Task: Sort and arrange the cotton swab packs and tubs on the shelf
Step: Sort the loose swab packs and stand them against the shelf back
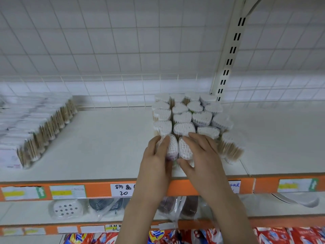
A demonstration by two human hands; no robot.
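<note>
White cotton swab tubs [189, 117] stand clustered mid-shelf [105, 147] as the left hand [156, 155] grips one front tub [171, 147] and the right hand [202, 154] grips its neighbour [184, 149].

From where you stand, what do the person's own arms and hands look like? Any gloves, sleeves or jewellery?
Both are bare. The left hand and the right hand wear no gloves, and no ring shows on the fingers. No watch or bracelet shows at either wrist. Both forearms are uncovered down to the bottom edge of the picture, so no sleeve is in view. The nails look short and unpainted.
</note>
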